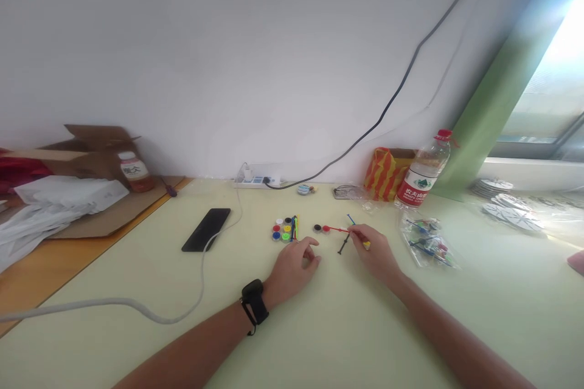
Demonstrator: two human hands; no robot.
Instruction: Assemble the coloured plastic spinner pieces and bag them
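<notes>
My left hand [294, 267], with a black watch on the wrist, rests on the pale table with fingers curved and apart, holding nothing. Just beyond it lie several round coloured discs [286, 228] beside a small bundle of thin coloured sticks [295, 227]. My right hand [370, 250] pinches thin sticks near their meeting point: a red stick [337, 229] points left, a black one [343, 244] toward me, a blue one [350, 219] away. A yellow piece [366, 245] shows by its fingers. A red disc [326, 229] and a black disc [317, 228] sit at the red stick's left end.
A black phone [207, 230] and white cable [203, 279] lie left. Behind are a power strip [255, 182] and a small round item [306, 189]. At right stand a water bottle [422, 173] and striped bag [382, 175], with a plastic bag of parts [429, 240] before them.
</notes>
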